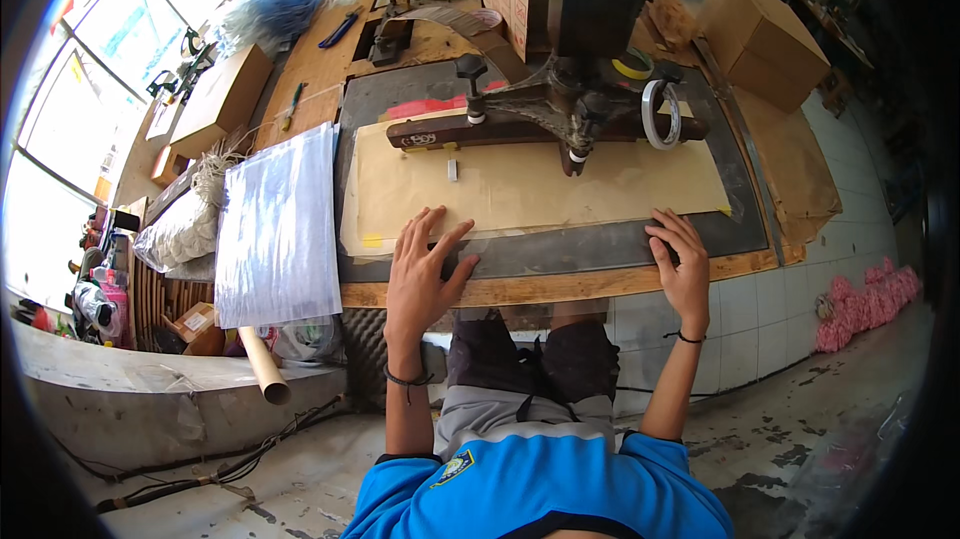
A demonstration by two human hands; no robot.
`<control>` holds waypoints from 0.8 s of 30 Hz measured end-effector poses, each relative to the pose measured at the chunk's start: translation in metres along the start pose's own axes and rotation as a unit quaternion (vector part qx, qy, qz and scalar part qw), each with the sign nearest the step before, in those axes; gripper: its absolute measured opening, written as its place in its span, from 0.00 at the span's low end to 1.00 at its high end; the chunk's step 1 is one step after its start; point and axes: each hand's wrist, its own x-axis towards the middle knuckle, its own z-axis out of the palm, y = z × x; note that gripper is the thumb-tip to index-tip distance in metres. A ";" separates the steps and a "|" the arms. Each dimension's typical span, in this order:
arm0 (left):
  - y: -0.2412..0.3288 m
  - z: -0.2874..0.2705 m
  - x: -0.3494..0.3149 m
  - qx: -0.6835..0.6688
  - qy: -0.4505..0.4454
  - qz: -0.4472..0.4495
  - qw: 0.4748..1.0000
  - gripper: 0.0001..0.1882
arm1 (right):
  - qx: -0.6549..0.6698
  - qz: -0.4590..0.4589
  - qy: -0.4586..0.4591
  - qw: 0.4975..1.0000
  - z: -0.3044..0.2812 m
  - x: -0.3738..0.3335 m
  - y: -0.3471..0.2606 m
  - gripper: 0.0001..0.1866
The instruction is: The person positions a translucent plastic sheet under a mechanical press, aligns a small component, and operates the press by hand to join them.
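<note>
Tan sheet point(600, 189) lies flat on the dark board point(540, 258), its far side running under the dark metal bar point(440, 133); near edge faces the person. Left hand point(425, 274): spread wide, thumb well off the index finger, nothing held, fingertips at the sheet's near edge toward its left part. Right hand point(684, 261): bent fingers, narrow thumb-to-index gap, at the near edge toward the right corner; can't tell whether paper is pinched. Small pale strip point(452, 171) sits on the sheet; white tape roll point(649, 117) hangs at the bar's right end. Clear plastic sheets point(280, 229) drape over the bench edge, left.

Doing it well, as judged: light, even fingertip pressure, hands well apart so the sheet doesn't skew; smooth out ripples; don't drag forearms over the wooden edge point(540, 291); avoid knocking the strip; keep fingers clear of the bar.
</note>
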 end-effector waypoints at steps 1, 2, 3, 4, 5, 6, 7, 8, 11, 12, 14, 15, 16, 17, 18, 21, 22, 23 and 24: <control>0.000 0.000 0.000 0.000 -0.001 0.001 1.000 0.24 | 0.000 0.001 0.000 1.000 0.000 0.000 0.000 0.15; 0.000 0.000 0.000 0.000 -0.001 0.001 1.000 0.23 | 0.000 0.001 0.000 1.000 0.000 0.000 0.000 0.15; -0.001 0.000 -0.001 0.000 -0.001 0.000 1.000 0.23 | 0.000 0.001 0.000 1.000 0.001 0.000 0.000 0.15; -0.001 0.001 -0.001 0.000 -0.001 0.001 1.000 0.23 | -0.001 0.001 0.000 1.000 0.001 0.000 0.000 0.15; -0.001 0.001 0.000 -0.001 -0.001 0.001 1.000 0.23 | 0.000 0.004 -0.004 1.000 0.001 0.000 0.000 0.15; -0.001 0.001 0.000 -0.002 -0.001 0.001 1.000 0.23 | 0.001 0.008 -0.008 1.000 0.000 0.000 0.001 0.15; -0.001 0.000 0.000 -0.003 0.000 0.001 1.000 0.23 | 0.002 0.011 -0.012 1.000 0.000 0.000 0.001 0.15; -0.001 0.000 -0.001 -0.004 0.001 0.001 1.000 0.23 | 0.000 0.009 -0.009 1.000 0.000 0.000 0.000 0.15; -0.002 0.001 -0.001 -0.005 0.001 0.000 1.000 0.22 | -0.005 0.005 -0.002 1.000 0.001 0.000 0.001 0.15; -0.002 0.001 -0.001 -0.005 -0.001 -0.002 1.000 0.22 | -0.007 0.005 -0.004 1.000 0.001 -0.001 0.001 0.15; -0.002 0.000 0.000 -0.004 -0.001 -0.002 1.000 0.22 | -0.008 0.004 -0.004 1.000 0.001 0.000 0.001 0.15; -0.002 0.000 -0.001 -0.003 -0.001 -0.003 1.000 0.22 | -0.007 0.005 -0.004 1.000 0.001 0.000 0.000 0.15; -0.002 -0.001 -0.001 -0.003 0.000 -0.003 1.000 0.22 | -0.007 0.006 -0.005 1.000 0.001 0.000 0.000 0.15; -0.002 -0.001 -0.001 -0.002 0.000 -0.002 1.000 0.22 | -0.006 0.007 -0.007 1.000 0.001 0.000 -0.001 0.15; -0.002 -0.001 -0.001 -0.002 0.001 -0.002 1.000 0.22 | -0.005 0.008 -0.009 1.000 0.000 0.000 -0.001 0.15; -0.001 -0.001 0.001 -0.003 0.003 -0.001 1.000 0.21 | -0.002 0.010 -0.010 1.000 -0.002 0.000 -0.002 0.15; 0.000 0.000 0.002 -0.005 0.004 0.001 1.000 0.21 | -0.002 0.011 -0.009 1.000 -0.003 0.000 -0.001 0.15; 0.000 0.001 0.003 -0.005 0.003 -0.001 1.000 0.21 | -0.001 0.011 -0.009 1.000 -0.003 0.000 -0.001 0.15; -0.001 0.000 0.002 -0.005 0.002 -0.002 1.000 0.21 | 0.000 0.011 -0.009 1.000 -0.002 0.000 -0.002 0.15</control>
